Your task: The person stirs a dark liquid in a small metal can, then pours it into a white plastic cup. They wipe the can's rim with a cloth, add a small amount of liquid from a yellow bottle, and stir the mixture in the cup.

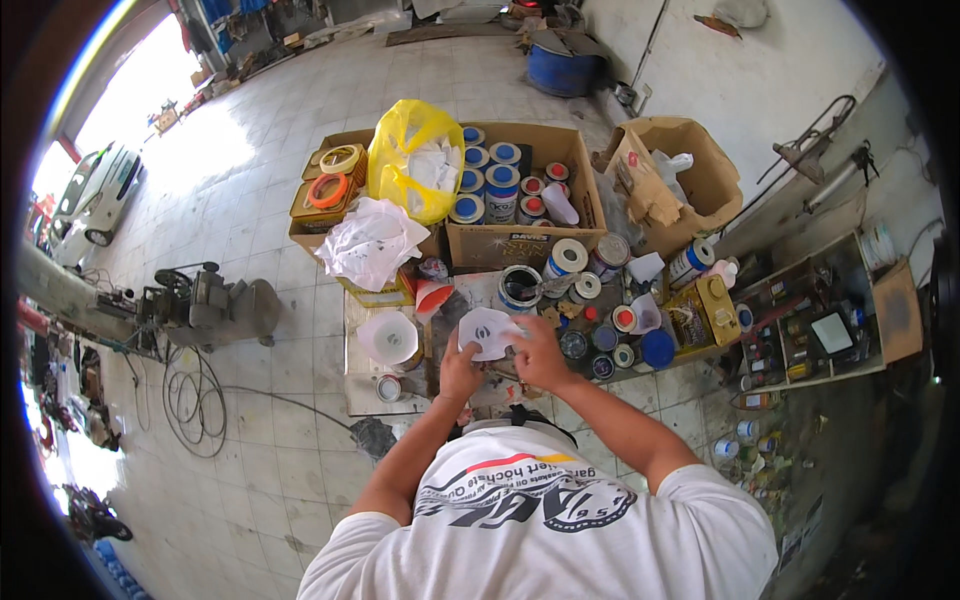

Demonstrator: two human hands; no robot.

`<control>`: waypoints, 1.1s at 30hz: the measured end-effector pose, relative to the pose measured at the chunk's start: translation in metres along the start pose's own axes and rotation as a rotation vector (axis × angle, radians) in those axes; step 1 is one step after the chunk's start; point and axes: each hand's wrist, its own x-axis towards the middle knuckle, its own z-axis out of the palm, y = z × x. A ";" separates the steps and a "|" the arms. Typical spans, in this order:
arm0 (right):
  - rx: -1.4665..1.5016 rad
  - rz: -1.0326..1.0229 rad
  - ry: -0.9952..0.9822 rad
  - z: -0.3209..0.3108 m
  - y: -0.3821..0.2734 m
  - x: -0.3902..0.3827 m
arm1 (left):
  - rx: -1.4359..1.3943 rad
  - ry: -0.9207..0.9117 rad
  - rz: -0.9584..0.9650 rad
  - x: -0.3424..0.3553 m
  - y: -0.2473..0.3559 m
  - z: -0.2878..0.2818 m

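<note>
Between my hands is a white paper cone [484, 328], with dark marks at its middle. My left hand [460, 372] pinches its lower left edge. On the opposite edge, my right hand [538, 354] has its fingers closed, thumb side toward the paper. Just beyond them stands an open can of dark paint [519, 287], a stick or brush leaning across its mouth. A second white paper cone [388, 338] sits on the worktable to the left, close to a red funnel-like cup [432, 296]. Below that cone is a small tin [388, 388].
Paint cans and jars crowd the right side, including a blue-lidded one [657, 348] and a yellow rectangular tin [706, 312]. Behind are a cardboard box of cans [500, 246], a yellow plastic bag [400, 150] and crumpled white paper [370, 240]. An air compressor [215, 305] stands left.
</note>
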 end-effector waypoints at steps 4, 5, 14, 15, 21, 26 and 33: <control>-0.004 0.493 0.166 0.016 0.061 -0.011 | -0.011 -0.002 -0.014 0.002 0.013 -0.006; -0.042 0.471 0.164 0.025 0.076 -0.011 | -0.017 -0.006 -0.025 0.004 0.016 -0.007; 0.104 0.679 0.172 0.072 0.096 0.038 | 0.048 -0.113 -0.074 0.001 0.009 -0.026; 0.090 0.693 0.171 0.071 0.096 0.040 | 0.051 -0.135 -0.088 -0.001 0.006 -0.025; 0.045 0.476 0.175 0.053 0.086 0.044 | 0.142 -0.151 -0.124 0.002 0.010 -0.023; -0.034 0.145 0.050 -0.003 0.052 0.065 | 0.095 -0.087 -0.045 0.008 0.010 -0.013; -0.380 -0.197 -0.040 -0.064 -0.001 0.088 | 0.087 -0.113 -0.108 0.022 0.010 -0.008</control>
